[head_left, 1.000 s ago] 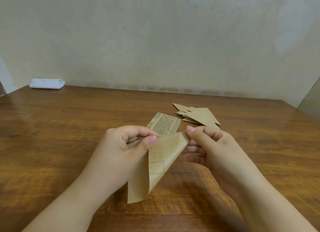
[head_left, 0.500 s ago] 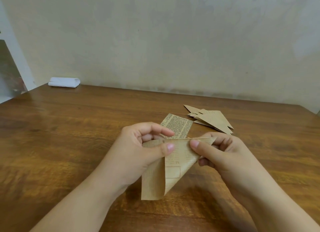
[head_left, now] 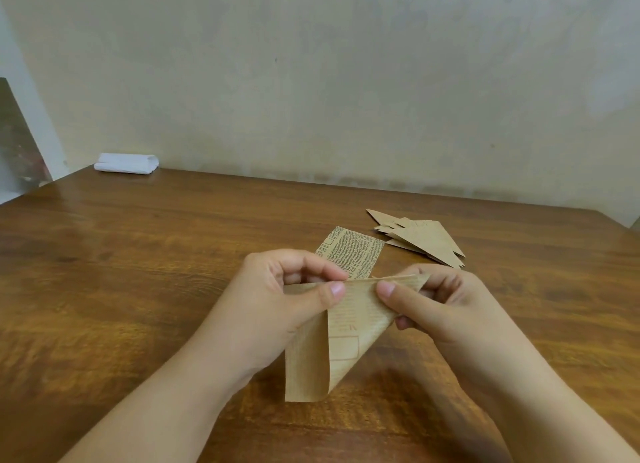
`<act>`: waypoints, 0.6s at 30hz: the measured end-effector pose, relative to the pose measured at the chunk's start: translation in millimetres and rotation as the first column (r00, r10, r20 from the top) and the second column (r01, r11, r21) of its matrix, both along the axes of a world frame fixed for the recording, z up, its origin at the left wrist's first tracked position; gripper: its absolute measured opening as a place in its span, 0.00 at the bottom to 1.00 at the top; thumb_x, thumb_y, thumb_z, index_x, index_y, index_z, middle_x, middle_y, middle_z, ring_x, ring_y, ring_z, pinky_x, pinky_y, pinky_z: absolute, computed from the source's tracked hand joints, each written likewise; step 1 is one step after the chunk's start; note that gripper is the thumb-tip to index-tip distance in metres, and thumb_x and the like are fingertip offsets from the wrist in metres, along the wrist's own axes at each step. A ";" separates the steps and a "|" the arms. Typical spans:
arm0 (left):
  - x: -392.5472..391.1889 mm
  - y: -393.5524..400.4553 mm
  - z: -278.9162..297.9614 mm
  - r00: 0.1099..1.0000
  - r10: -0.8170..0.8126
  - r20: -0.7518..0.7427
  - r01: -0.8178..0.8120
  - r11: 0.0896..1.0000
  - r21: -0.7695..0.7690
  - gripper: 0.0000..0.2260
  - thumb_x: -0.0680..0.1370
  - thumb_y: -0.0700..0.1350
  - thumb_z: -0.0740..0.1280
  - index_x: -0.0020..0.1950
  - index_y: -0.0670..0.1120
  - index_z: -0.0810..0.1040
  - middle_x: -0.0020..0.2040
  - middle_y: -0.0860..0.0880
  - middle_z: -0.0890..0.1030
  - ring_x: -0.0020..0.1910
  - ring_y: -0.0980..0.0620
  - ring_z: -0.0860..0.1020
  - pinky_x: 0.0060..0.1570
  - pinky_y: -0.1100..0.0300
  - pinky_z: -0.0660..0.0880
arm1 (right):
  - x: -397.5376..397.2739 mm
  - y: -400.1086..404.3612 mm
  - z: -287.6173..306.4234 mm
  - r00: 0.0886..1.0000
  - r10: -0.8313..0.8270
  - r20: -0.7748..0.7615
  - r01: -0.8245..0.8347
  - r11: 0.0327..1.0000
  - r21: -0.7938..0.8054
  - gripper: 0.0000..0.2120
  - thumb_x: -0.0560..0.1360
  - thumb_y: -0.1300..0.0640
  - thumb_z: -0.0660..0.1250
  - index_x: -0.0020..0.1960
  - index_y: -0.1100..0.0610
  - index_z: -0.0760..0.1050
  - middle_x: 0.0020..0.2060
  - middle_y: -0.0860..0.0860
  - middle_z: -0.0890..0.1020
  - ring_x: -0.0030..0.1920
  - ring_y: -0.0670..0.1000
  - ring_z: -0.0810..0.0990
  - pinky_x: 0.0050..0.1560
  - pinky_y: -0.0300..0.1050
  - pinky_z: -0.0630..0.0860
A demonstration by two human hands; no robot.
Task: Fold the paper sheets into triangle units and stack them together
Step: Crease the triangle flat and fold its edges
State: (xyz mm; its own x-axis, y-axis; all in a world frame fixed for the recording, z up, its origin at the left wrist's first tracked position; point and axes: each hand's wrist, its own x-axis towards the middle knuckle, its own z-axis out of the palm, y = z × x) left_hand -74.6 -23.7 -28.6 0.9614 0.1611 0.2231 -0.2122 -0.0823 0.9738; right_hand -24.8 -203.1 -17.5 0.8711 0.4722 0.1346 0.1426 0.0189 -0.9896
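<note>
Pinched between thumb and fingers of the left hand [head_left: 277, 300] and the right hand [head_left: 436, 303], a half-folded paper sheet [head_left: 343, 334] is held above the wooden table [head_left: 138, 272]. Behind it, a printed sheet [head_left: 351, 249] is seen flat, and folded triangles [head_left: 426, 237] are stacked further right.

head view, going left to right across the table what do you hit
white folded cloth → left hand → brown paper sheet that both hands pinch → right hand; on the table behind them, the printed sheet → pile of folded triangle units
</note>
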 end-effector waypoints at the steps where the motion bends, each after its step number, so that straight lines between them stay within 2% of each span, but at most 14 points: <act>1: 0.2 0.2 0.2 1.000 0.002 0.002 -0.002 1.000 0.005 0.08 0.61 0.49 0.74 0.39 0.52 0.86 0.37 0.49 0.84 0.38 0.56 0.82 0.39 0.65 0.77 | -0.4 0.5 0.6 1.000 0.000 -0.007 0.001 1.000 0.008 0.11 0.61 0.52 0.72 0.35 0.60 0.81 0.31 0.56 0.81 0.32 0.47 0.74 0.32 0.33 0.70; 4: 1.5 0.7 0.4 1.000 0.023 0.014 -0.024 0.999 0.021 0.08 0.61 0.48 0.73 0.38 0.52 0.86 0.36 0.50 0.84 0.37 0.57 0.81 0.37 0.67 0.76 | 1.8 -1.4 2.5 0.998 -0.058 -0.020 0.059 0.998 0.035 0.10 0.61 0.53 0.72 0.36 0.60 0.81 0.28 0.52 0.81 0.28 0.43 0.75 0.31 0.32 0.71; 11: 1.4 2.1 0.5 0.997 0.071 0.006 -0.072 0.997 0.039 0.07 0.61 0.48 0.73 0.39 0.53 0.86 0.35 0.50 0.84 0.35 0.58 0.81 0.34 0.66 0.74 | 7.6 -9.3 5.0 0.990 -0.138 -0.019 0.138 0.990 0.005 0.10 0.60 0.50 0.73 0.35 0.57 0.83 0.28 0.54 0.83 0.29 0.44 0.77 0.33 0.32 0.73; 13: 1.7 3.0 1.1 0.995 0.099 0.005 -0.099 0.994 0.052 0.05 0.65 0.44 0.75 0.39 0.53 0.86 0.36 0.50 0.85 0.36 0.58 0.81 0.35 0.66 0.75 | 9.4 -11.4 5.1 0.986 -0.163 -0.021 0.163 0.987 -0.009 0.07 0.61 0.50 0.73 0.33 0.54 0.83 0.29 0.53 0.84 0.30 0.44 0.79 0.34 0.33 0.74; 15: 1.8 4.7 1.2 0.991 0.135 0.006 -0.135 0.988 0.074 0.09 0.68 0.39 0.75 0.38 0.54 0.85 0.36 0.51 0.85 0.36 0.59 0.81 0.37 0.65 0.75 | 12.1 -14.8 5.8 0.981 -0.193 -0.025 0.193 0.981 -0.019 0.06 0.63 0.52 0.73 0.33 0.55 0.82 0.31 0.53 0.84 0.31 0.45 0.80 0.36 0.37 0.74; 18: 2.4 8.2 3.0 0.985 0.172 -0.004 -0.171 0.983 0.059 0.10 0.69 0.37 0.74 0.38 0.53 0.86 0.35 0.51 0.85 0.36 0.58 0.81 0.39 0.63 0.75 | 17.4 -21.8 7.4 0.964 -0.256 -0.074 0.258 0.966 0.012 0.05 0.67 0.56 0.72 0.34 0.55 0.80 0.31 0.53 0.83 0.30 0.44 0.79 0.38 0.40 0.72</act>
State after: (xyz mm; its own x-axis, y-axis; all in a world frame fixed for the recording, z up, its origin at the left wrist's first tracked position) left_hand -72.1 -15.5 -25.6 0.9226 0.3107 0.2286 -0.1815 -0.1732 0.9680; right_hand -7.4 -224.8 -10.1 0.9705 0.2286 0.0760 0.0752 0.0123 -0.9971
